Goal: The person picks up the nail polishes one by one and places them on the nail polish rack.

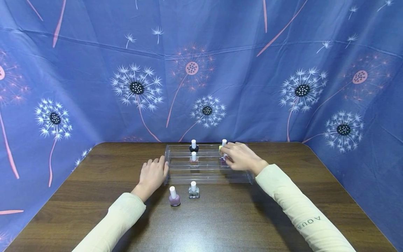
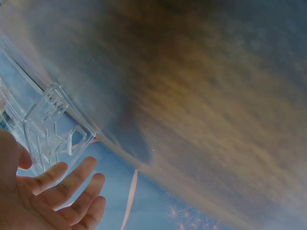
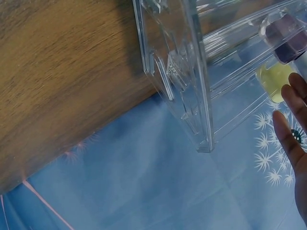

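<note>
A clear acrylic tiered rack (image 1: 207, 181) stands on the table. My left hand (image 1: 153, 173) rests at its left end, fingers extended and loosely spread beside the side panel (image 2: 57, 124). On the rack's right side my right hand (image 1: 240, 155) pinches the white cap of a dark purple nail polish bottle (image 3: 287, 40), which sits on a middle tier. Just behind it, partly hidden by the fingers, is a yellow nail polish bottle (image 3: 275, 80) on the top tier. A black bottle (image 1: 193, 148) and a pale pinkish bottle (image 1: 194, 161) stand in the rack's centre column.
In front of the rack, a lilac nail polish bottle (image 1: 174, 199) and a clear glittery bottle (image 1: 193, 192) stand upright on the wooden table (image 1: 226, 224). A blue dandelion-print cloth (image 1: 245, 87) hangs behind the table and along its sides.
</note>
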Demonstrator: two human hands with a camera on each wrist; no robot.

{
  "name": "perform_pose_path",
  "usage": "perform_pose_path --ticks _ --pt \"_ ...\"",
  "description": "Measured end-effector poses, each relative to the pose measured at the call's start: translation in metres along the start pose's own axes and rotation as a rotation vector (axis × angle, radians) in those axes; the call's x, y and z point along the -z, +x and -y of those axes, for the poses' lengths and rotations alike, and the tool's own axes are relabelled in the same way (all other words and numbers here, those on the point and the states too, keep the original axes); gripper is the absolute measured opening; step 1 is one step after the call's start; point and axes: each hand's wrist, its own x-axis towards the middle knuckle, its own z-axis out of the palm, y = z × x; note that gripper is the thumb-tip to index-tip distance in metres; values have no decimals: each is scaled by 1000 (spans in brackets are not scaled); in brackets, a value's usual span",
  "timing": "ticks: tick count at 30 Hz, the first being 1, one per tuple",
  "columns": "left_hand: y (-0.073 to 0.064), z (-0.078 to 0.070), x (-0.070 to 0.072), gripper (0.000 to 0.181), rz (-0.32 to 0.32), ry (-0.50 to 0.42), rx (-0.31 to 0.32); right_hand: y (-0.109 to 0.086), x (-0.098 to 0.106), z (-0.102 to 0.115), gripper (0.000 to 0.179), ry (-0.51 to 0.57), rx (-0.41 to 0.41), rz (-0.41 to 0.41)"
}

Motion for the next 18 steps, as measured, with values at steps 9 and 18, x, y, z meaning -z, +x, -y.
perform_pose_path --ticks 9,18 --pt "-1 -1 0 22 -27 -1 4 3 5 1 16 -36 19 -31" --pt "-1 -1 1 23 -1 -6 11 8 17 5 13 -34 9 -23"
